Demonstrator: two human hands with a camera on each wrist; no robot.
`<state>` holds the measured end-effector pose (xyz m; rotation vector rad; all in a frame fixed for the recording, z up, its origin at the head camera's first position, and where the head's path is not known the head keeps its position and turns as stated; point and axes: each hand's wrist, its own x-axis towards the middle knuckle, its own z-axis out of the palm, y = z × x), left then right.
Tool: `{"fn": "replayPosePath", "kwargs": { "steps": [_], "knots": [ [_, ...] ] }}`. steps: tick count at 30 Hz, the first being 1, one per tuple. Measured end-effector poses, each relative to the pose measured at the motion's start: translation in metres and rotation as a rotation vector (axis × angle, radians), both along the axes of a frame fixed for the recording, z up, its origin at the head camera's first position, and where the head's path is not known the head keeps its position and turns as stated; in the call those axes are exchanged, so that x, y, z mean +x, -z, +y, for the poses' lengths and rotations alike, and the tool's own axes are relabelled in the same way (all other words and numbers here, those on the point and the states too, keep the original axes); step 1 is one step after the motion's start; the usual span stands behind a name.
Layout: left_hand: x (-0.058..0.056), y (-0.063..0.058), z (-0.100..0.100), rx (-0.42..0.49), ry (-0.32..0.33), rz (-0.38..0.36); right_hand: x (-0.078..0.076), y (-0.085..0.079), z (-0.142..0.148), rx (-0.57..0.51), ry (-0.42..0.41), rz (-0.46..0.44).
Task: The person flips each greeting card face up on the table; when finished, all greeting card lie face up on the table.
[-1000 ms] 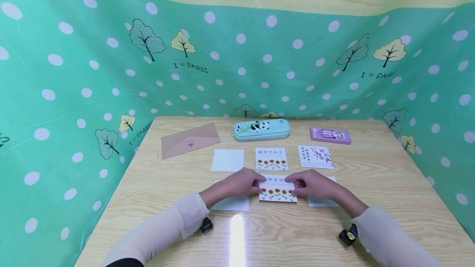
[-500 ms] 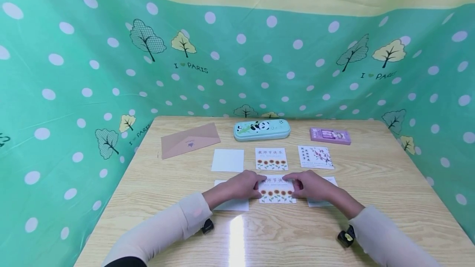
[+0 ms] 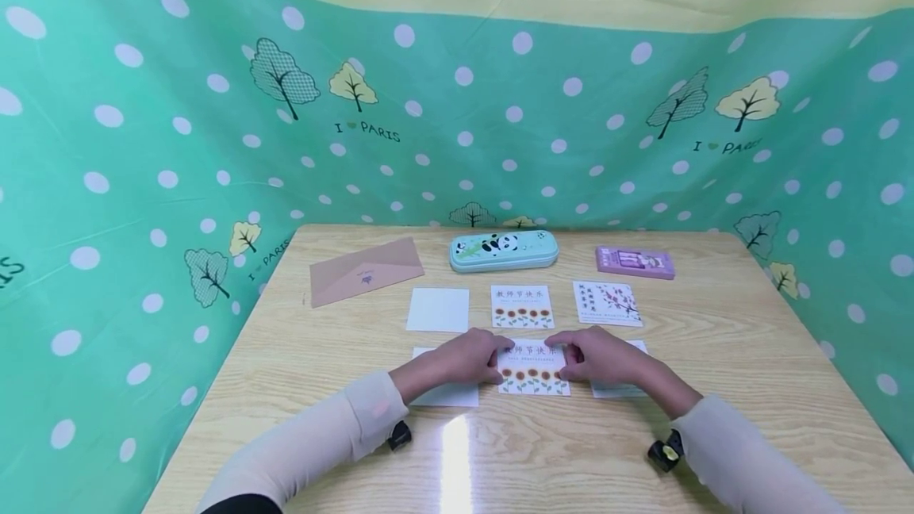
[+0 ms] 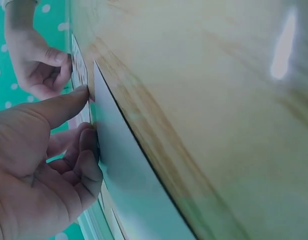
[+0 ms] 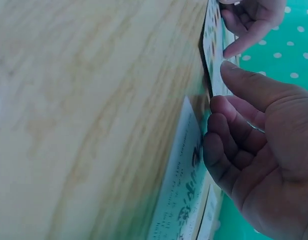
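Observation:
A white card printed with sunflowers and Chinese characters (image 3: 533,375) lies in the middle of the front row. My left hand (image 3: 464,357) grips its left edge, index finger at the upper corner and thumb lower down. Opposite, my right hand (image 3: 605,357) holds the right edge in the same way. The right wrist view has a dark shadow under the card's near edge (image 5: 211,45). Beneath my left hand lies a blank white card (image 4: 131,170), partly covered. A card with handwritten-style characters (image 5: 179,185) sits under my right hand, mostly hidden from the head view.
Behind stand a blank card (image 3: 438,309), a second sunflower card (image 3: 522,307) and a plum-blossom card (image 3: 608,304). Farther back are a brown envelope (image 3: 367,271), a panda pencil case (image 3: 504,251) and a purple box (image 3: 635,262). A dotted curtain (image 3: 428,101) borders the wooden table (image 3: 543,458).
The gripped sunflower card has shifted slightly toward me, and its lower edge sits lower in the head view. Both hands keep their places at its sides, with small finger shifts.

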<state>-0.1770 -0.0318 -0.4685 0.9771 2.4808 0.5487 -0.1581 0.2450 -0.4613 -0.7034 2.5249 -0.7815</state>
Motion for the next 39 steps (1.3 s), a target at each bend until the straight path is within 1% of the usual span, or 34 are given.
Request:
{"fn": "replayPosePath", "kwargs": {
  "steps": [3,6,13,18,20,23,26,30,33,36,39],
  "knots": [
    [-0.001,-0.001,-0.003,0.011,-0.001,0.009,-0.002,-0.004,-0.002,0.004,0.003,0.022],
    [-0.005,-0.005,-0.008,0.036,-0.015,0.009,-0.006,-0.01,-0.007,-0.005,0.003,0.048],
    [-0.02,-0.019,-0.029,0.077,-0.083,0.019,-0.022,-0.017,-0.03,-0.018,0.023,0.04],
    [-0.034,-0.021,-0.051,0.071,-0.172,0.026,-0.037,-0.016,-0.057,-0.04,0.021,0.054],
    [-0.039,-0.021,-0.06,0.072,-0.217,0.025,-0.043,-0.015,-0.069,-0.046,0.018,0.067],
    [-0.045,-0.022,-0.075,0.09,-0.283,0.005,-0.052,-0.013,-0.086,-0.083,0.021,0.074],
    [-0.052,-0.023,-0.091,0.093,-0.338,0.003,-0.06,-0.012,-0.103,-0.106,0.032,0.071],
    [-0.062,-0.02,-0.112,0.08,-0.391,0.012,-0.066,-0.009,-0.125,-0.114,0.067,0.047],
    [-0.068,-0.015,-0.126,0.081,-0.414,0.011,-0.07,-0.007,-0.139,-0.13,0.101,0.015],
    [-0.072,-0.009,-0.135,0.074,-0.416,-0.006,-0.073,-0.003,-0.15,-0.123,0.141,-0.022],
    [-0.075,-0.003,-0.14,0.071,-0.402,-0.034,-0.075,0.001,-0.158,-0.107,0.185,-0.06]
  ]
}}
